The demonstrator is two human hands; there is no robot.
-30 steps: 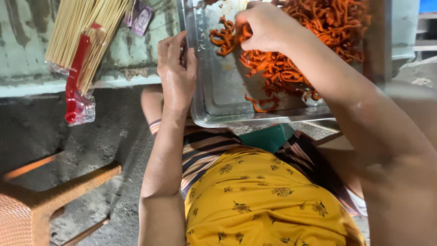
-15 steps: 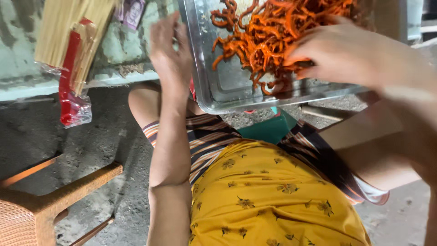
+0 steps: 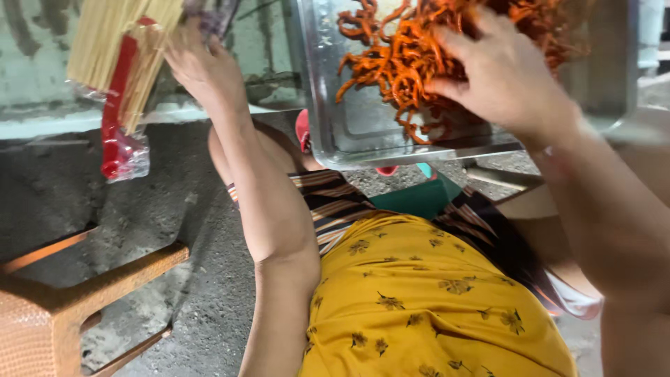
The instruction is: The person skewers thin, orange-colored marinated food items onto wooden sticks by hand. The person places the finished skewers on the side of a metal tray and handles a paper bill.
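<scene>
Fingers spread and curled, right hand (image 3: pixel 506 77) sunk into orange strips (image 3: pixel 412 56) heaped at the far side of the steel tray (image 3: pixel 328 132) (light, limp, likely greasy, best scooped in loose bunches), left hand (image 3: pixel 202 66) half open beside the skewer bundle (image 3: pixel 115 42), grip unclear.

A pale green tabletop (image 3: pixel 42 119) is running across the top left, and a clear plastic wrapper with a red strip (image 3: pixel 115 150) is hanging over its edge. An orange-brown plastic chair (image 3: pixel 49 307) is standing at the lower left on a grey, gritty floor (image 3: pixel 174 230). A teal stool (image 3: pixel 419 199) is showing beneath a striped garment (image 3: pixel 342 202), and a yellow flowered cloth (image 3: pixel 419 307) is filling the foreground.
</scene>
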